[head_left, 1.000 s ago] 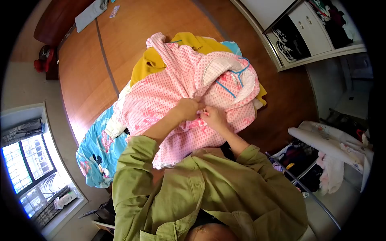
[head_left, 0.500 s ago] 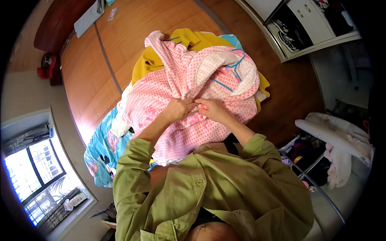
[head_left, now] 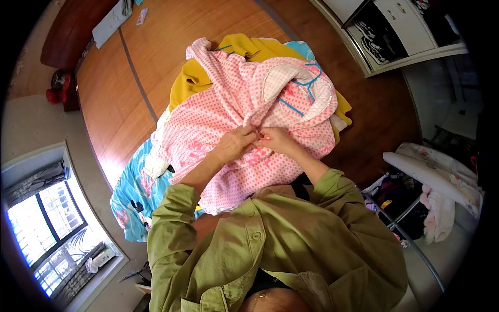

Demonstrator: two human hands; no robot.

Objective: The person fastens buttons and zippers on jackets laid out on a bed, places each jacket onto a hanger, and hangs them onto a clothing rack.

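Note:
A pink-and-white dotted pajama top (head_left: 208, 99) with a pale collar is spread over a heap of clothes before me. Its blue hanger (head_left: 292, 107) shows through the neck opening. My left hand (head_left: 238, 142) pinches the front of the top near its middle. Close beside it, my right hand (head_left: 277, 140) is also closed on the front edge, fingertips almost meeting the left ones. Whatever small part lies between the fingertips is hidden. Beneath the top, a mustard-yellow garment (head_left: 184, 83) sticks out at the back and right.
Blue cartoon-print fabric (head_left: 127, 200) lies under the heap at the left. The heap rests on a bed with a wood-coloured mat (head_left: 171, 26). An open-fronted cabinet (head_left: 410, 31) with shoes stands back right. Clothes and a metal rail (head_left: 416, 249) are at my right; a window (head_left: 47, 223) is left.
Both hands stay on the front of the pajama top, with small finger shifts. The collar and hanger have moved slightly right, and the view has shifted a little.

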